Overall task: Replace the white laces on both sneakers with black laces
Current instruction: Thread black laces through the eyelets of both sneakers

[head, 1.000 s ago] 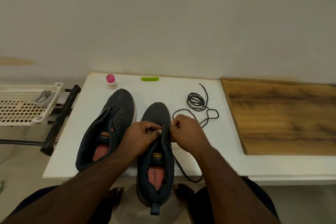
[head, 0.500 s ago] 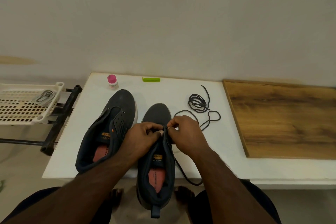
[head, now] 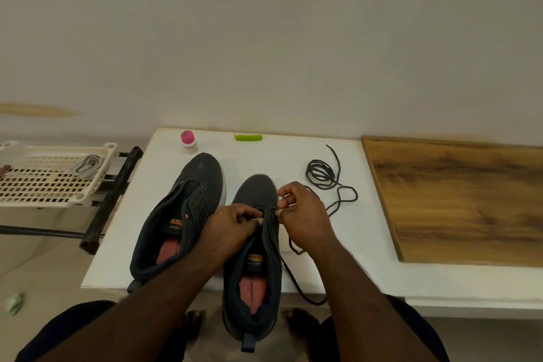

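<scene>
The white rectangular table (head: 264,161) carries two dark grey fabric sneakers side by side, toes pointing away from the person, long axes running front to back. The left dark sneaker (head: 182,214) lies untouched and shows bare eyelets with no lace in them. The right dark sneaker (head: 252,244) overhangs the near table edge with its heel, and both hands meet over its eyelet rows near the toe end. The left hand (head: 232,229) rests curled on the left flap, apparently holding it steady. The right hand (head: 302,214) has thumb and forefinger closed in a pinch on the thin black lace (head: 293,279) right at an eyelet on the sneaker's right side, so the lace tip lies just inward of the right fingers (head: 282,212), pointing across the tongue toward the left hand. From the pinch the lace trails down past the table edge and loops back up. A second coiled black lace (head: 320,175) sits on the table beyond the right hand, near but apart. By my judgement threading has only begun, and the right hand is the one placed to push the tip through.
</scene>
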{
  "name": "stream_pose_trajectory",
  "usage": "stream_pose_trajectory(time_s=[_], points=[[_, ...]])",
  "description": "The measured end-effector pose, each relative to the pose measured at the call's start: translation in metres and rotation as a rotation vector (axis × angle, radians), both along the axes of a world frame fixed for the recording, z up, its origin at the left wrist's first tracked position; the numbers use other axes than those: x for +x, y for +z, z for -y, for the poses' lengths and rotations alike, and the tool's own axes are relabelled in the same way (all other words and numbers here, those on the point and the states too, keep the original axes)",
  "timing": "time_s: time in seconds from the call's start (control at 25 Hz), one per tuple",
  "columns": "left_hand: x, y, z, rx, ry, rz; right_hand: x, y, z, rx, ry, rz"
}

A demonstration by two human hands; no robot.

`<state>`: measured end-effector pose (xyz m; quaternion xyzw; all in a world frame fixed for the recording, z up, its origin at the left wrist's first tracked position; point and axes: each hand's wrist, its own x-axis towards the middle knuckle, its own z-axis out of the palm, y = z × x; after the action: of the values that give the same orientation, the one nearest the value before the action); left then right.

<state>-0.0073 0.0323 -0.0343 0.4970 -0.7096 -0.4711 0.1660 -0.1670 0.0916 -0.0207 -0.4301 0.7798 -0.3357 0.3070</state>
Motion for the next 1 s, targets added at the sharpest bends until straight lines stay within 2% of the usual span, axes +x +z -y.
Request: stream_pose_trajectory(time_s=[0.2, 0.36, 0.52, 0.76, 1.0], points=[[-0.003, 0.003, -0.002, 0.009, 0.045, 0.018, 0.005, 0.003, -0.001, -0.015, 0.028, -0.058], [-0.005, 0.002, -0.003, -0.008, 0.043, 0.037, 0.007, 0.004, -0.002, -0.008, 0.135, -0.227], [-0.005, 0.001, -0.005, -0.018, 0.059, 0.011, 0.011, 0.005, -0.001, 0.002, 0.198, -0.312], [-0.005, -0.002, -0.003, -0.036, 0.048, 0.013, 0.011, 0.000, 0.000, -0.038, 0.079, -0.171], [-0.011, -0.009, -0.005, -0.178, 0.035, 0.128, 0.010, -0.009, 0.002, -0.015, -0.021, -0.045]])
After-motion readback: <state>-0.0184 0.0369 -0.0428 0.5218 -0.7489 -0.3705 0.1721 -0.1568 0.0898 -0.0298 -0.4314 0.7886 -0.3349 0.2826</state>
